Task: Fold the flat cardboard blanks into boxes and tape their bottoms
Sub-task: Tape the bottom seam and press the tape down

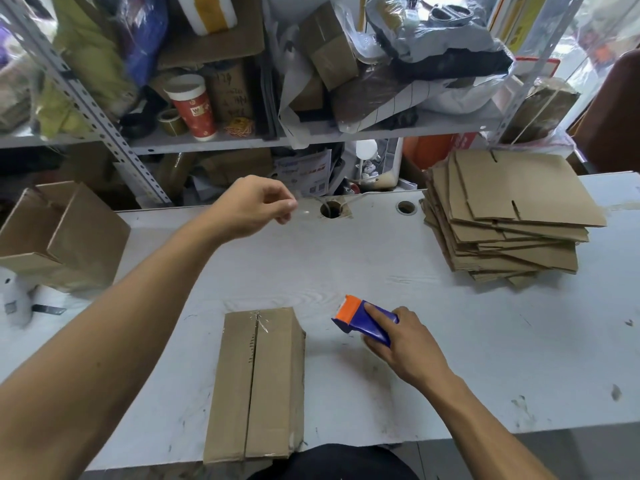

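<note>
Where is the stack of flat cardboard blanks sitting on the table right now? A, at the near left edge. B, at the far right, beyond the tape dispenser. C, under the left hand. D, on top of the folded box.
B: the stack of flat cardboard blanks lies at the table's far right, beyond the tape dispenser that the right hand grips.

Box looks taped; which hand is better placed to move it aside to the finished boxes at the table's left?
Left, probably. The left hand pinches only a clear tape scrap, on the brown cardboard box's left. The right hand grips the blue-and-orange tape dispenser, right of the box.
</note>
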